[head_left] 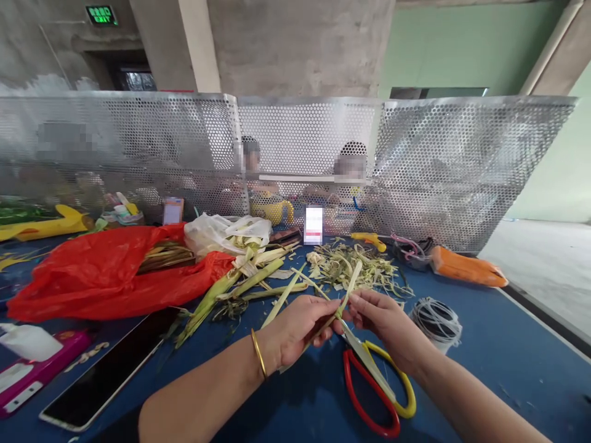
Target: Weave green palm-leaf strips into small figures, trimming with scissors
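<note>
Both of my hands meet over the blue table point(498, 357), pinching a thin pale green leaf strip point(351, 280) that rises up and to the right between them. My left hand point(295, 329), with a gold bangle on the wrist, grips the strip's lower part. My right hand point(385, 320) pinches it just to the right. Directly below my hands lie scissors point(373, 384) with one red and one yellow handle loop.
A red plastic bag point(92, 277) and a white bag point(221, 234) lie at the left with long leaves point(231, 286) spilling out. Leaf scraps point(351, 264) pile behind my hands. A coil of white wire point(436, 320) sits right. A phone point(106, 375) lies left. A perforated metal screen point(438, 160) stands behind.
</note>
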A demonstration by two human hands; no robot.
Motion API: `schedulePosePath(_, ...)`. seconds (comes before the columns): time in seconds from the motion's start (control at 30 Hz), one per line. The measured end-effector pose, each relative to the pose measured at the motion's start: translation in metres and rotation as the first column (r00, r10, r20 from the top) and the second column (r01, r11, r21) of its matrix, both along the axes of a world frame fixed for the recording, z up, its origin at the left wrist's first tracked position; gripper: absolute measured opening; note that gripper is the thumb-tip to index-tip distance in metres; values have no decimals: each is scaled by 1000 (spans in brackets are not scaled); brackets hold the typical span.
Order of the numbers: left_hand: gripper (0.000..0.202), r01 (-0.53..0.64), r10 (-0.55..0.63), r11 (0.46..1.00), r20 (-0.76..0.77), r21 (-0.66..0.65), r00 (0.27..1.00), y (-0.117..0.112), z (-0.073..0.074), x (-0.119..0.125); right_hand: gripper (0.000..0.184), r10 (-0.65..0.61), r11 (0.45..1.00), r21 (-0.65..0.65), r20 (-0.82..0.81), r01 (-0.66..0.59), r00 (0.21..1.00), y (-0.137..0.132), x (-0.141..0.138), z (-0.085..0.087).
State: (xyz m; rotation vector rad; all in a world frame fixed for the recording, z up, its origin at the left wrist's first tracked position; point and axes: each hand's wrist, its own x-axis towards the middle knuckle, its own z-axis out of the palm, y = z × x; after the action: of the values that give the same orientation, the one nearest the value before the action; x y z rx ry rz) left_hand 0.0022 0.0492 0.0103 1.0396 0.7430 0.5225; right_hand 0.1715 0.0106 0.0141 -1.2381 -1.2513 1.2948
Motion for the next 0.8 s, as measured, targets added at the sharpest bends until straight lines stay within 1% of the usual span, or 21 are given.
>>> schedulePosePath(0.07,34,14,-14,1000,-19,28,1000,-3,-3,2,38,-10,999,-44,-111,5,994,-3,-4,-4)
schedulePosePath(0.13,35,16,-14,999,-41,51,999,-7,-5,3,38,-35,997,-72,-168,23,985,-5,-8,-6)
schedulePosePath(0.2,32,13,-8,997,-57,82,998,-11,-4,4,40,-82,995,-66,-188,70,979,-7,-10,-7)
schedulePosePath(0.3,29,-8,15,993,-65,118,998,-18,-2,3,41,-146,989,-17,-170,145,975,-7,-13,-7)
schedulePosePath(0.33,29,-14,22,992,-67,121,998,-21,-1,1,42,-137,991,-15,-137,136,981,-7,-12,-7)
schedulePosePath(0.37,29,-21,30,993,-68,120,997,-23,0,0,43,-107,994,-21,-70,106,992,-8,-11,-5)
schedulePosePath(0.4,29,-29,37,993,-67,117,997,-26,0,-2,45,-62,998,-28,45,64,997,-8,-10,-3)
schedulePosePath(0.43,30,-40,48,993,-66,114,997,-28,0,-4,49,-26,999,-19,204,30,979,-10,-9,-1)
schedulePosePath(0.47,31,-56,63,992,-65,114,996,-31,0,-5,52,-19,1000,17,387,14,922,-11,-7,3)
schedulePosePath(0.5,33,-75,83,990,-65,118,994,-33,0,-7,55,-59,996,89,554,11,831,-14,-6,7)
schedulePosePath(0.53,34,-96,106,987,-70,130,992,-36,-1,-7,56,-148,980,197,672,17,726,-16,-5,11)
schedulePosePath(0.57,36,-109,123,983,-81,151,989,-38,-1,-7,55,-245,951,308,728,14,640,-19,-5,15)
schedulePosePath(0.6,37,-114,132,977,-93,178,987,-41,-2,-7,50,-314,919,394,742,-6,592,-22,-6,19)
schedulePosePath(0.63,37,-107,131,971,-104,213,986,-43,-2,-6,44,-346,894,447,738,-36,580,-24,-7,21)
schedulePosePath(0.67,37,-90,122,964,-113,249,986,-45,-3,-4,36,-331,883,463,732,-78,595,-25,-8,22)
schedulePosePath(0.7,35,-68,107,957,-123,282,987,-47,-4,-3,30,-277,885,447,727,-127,628,-25,-10,22)
schedulePosePath(0.73,34,-43,88,950,-133,308,987,-49,-5,-2,26,-193,898,406,713,-172,674,-25,-12,20)
schedulePosePath(0.8,31,1,53,943,-155,332,986,-52,-7,0,27,0,932,283,625,-226,780,-22,-14,15)
